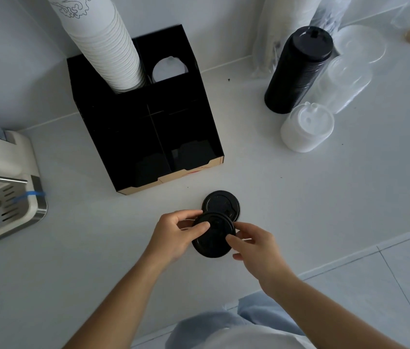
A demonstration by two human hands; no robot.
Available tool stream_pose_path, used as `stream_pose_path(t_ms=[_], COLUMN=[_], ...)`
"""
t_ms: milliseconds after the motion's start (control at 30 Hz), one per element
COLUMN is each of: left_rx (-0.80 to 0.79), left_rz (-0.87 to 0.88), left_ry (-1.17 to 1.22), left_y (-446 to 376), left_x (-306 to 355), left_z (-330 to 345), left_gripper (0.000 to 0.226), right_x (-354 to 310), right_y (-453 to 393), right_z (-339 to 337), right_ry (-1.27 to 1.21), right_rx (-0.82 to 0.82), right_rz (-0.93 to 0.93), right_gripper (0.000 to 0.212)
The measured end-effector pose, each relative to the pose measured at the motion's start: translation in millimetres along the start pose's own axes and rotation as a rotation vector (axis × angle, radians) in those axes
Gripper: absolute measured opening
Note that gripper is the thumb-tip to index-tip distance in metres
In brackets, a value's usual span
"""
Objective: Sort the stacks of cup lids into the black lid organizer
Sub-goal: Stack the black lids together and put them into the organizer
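A black lid (212,238) is held above the white counter between both hands: my left hand (173,233) grips its left edge, my right hand (254,244) its right edge. A second black lid (220,201) lies flat on the counter just behind it. The black lid organizer (143,122) stands further back, with dark front compartments and a white lid (168,69) in a rear slot. At the right stand a tall stack of black lids (297,69), a short stack of white lids (306,128) and stacks of clear lids (342,81).
A tall stack of white paper cups (103,41) leans out of the organizer's rear left slot. A white coffee machine with a metal drip tray (2,192) sits at the left edge. Plastic-wrapped sleeves (282,28) lean on the back wall.
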State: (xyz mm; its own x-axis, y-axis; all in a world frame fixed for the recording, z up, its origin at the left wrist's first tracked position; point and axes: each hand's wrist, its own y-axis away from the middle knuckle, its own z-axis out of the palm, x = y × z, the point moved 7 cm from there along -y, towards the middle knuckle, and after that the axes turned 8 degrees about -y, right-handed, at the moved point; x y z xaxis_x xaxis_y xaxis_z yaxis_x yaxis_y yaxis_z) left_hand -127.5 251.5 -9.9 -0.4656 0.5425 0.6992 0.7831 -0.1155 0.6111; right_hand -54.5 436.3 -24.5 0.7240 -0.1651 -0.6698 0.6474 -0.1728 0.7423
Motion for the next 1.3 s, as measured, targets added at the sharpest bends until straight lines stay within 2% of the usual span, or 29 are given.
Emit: stream_pose_path(t_ms=[200,400,667,833,1033,1300], left_rx=[-0.026,-0.143,-0.031,-0.027,-0.112,-0.182], left_rz=[0.027,0.038,0.066,0.16,0.292,0.257], left_ry=[0.041,-0.014,-0.111,-0.272,-0.486,-0.528], left_y=[0,-2,-14,-32,-49,-65], left_x=[9,20,35,54,78,65], left_z=[3,7,-1,1,11,20], left_gripper=[0.036,0.057,0.029,0.038,0.038,0.039], right_x=[0,-7,-2,5,11,17], right_y=[-4,-10,-10,-11,-12,-20], right_z=[-4,-11,-7,0,11,9], right_ry=[-0.091,-0.203,-0.209,-0.217,-0.317,-0.307], right_rx=[-0.046,-0.021,-0.047,-0.061,-0.071,0.007], right_rz=[0.006,0.001,0.042,0.1,0.177,0.199], right_gripper=[0.028,0.026,0.02,0.018,0.019,0.031])
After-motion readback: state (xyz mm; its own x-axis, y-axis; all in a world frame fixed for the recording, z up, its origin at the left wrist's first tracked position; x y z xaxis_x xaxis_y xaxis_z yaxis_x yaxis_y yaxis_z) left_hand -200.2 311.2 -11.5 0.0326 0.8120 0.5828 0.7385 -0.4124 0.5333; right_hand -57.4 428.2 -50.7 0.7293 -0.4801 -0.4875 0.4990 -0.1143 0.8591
